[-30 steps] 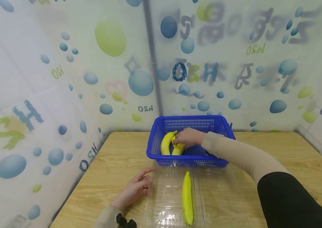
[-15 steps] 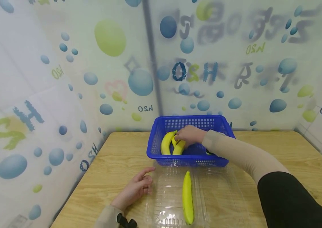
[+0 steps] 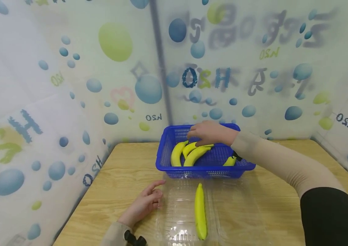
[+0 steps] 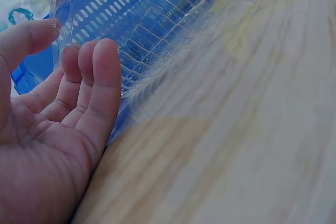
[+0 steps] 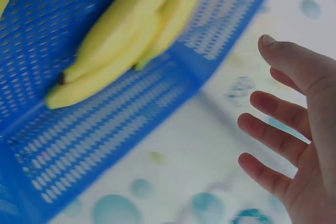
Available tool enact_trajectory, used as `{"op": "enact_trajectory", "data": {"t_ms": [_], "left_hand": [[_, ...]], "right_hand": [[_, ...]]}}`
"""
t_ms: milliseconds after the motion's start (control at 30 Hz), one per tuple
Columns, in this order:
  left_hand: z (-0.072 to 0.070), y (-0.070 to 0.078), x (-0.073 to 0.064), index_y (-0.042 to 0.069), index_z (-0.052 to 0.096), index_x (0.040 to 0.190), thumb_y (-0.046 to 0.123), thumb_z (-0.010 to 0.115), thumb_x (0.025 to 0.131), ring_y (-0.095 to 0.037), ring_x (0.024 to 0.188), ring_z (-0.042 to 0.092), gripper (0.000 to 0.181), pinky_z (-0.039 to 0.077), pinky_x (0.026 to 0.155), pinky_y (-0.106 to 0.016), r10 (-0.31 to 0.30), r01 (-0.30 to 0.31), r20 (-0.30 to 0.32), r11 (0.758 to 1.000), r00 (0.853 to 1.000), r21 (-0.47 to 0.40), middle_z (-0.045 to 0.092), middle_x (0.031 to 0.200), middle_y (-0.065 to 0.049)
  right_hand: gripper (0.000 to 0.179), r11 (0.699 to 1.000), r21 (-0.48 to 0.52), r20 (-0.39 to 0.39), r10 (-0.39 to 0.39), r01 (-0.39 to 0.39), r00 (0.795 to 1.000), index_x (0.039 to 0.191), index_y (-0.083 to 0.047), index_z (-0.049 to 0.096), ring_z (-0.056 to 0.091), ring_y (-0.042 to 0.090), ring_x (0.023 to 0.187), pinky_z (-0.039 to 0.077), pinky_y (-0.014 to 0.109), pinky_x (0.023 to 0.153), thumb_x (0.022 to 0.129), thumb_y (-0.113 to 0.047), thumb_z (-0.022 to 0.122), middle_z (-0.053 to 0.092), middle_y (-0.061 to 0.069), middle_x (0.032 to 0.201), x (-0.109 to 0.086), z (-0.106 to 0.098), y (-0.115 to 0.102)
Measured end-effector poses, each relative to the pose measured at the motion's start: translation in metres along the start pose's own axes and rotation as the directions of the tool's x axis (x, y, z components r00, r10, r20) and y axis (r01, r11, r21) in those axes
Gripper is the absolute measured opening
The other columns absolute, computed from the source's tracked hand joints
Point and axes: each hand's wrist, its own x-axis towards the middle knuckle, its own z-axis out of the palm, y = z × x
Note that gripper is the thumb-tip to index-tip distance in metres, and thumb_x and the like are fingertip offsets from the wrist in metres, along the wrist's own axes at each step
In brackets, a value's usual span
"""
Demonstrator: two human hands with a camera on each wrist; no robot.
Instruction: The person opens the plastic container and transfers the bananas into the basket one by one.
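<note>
My right hand (image 3: 211,132) hovers over the blue plastic basket (image 3: 206,173), its fingers apart and nothing held, as the right wrist view shows. Inside the basket, several bananas (image 3: 177,155) lie grouped at the left; the right wrist view shows bananas (image 5: 126,40) against the wall. A further banana (image 3: 230,161) shows at the basket's right, partly hidden by the wrist. One banana (image 3: 200,212) lies lengthwise in a clear plastic clamshell box (image 3: 180,212), whose lid is folded out to the right. Beside the box's left edge, my left hand (image 3: 143,205) has loosely bent fingers and holds nothing.
The wooden table (image 3: 118,174) carries the basket at the back and the clear box in front of it. A printed curtain (image 3: 124,85) with bubble patterns closes off the back and sides.
My right hand has lifted off the bananas and moved up and right, uncovering more of them. The left hand stays in place. The head view has shifted slightly.
</note>
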Motion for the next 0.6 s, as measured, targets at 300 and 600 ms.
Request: {"op": "enact_trajectory", "data": {"t_ms": [300,600], "left_hand": [[-0.002,-0.001,0.000,0.001,0.028,0.146,0.002,0.042,0.101,-0.010,0.073,0.056,0.047,0.052,0.070,-0.028,-0.005,0.005,0.002,1.000,1.000,-0.009,0.055,0.091,0.002],[-0.003,-0.001,0.002,0.000,0.027,0.146,0.003,0.043,0.101,-0.010,0.073,0.057,0.048,0.052,0.069,-0.027,-0.005,0.005,-0.001,1.000,1.000,0.016,0.055,0.090,0.001]], "right_hand": [[0.040,0.987,-0.055,-0.106,-0.153,0.148,0.983,0.120,-0.018,0.065,0.060,0.018,0.102,0.051,0.036,0.078,0.084,-0.032,0.076,0.065,0.000,0.114,-0.018,-0.029,-0.054],[0.040,0.948,-0.056,-0.083,-0.316,0.312,0.945,0.122,-0.023,0.065,0.059,0.013,0.106,0.050,0.030,0.086,0.084,-0.033,0.076,0.062,-0.004,0.120,-0.034,-0.025,-0.110]]}}
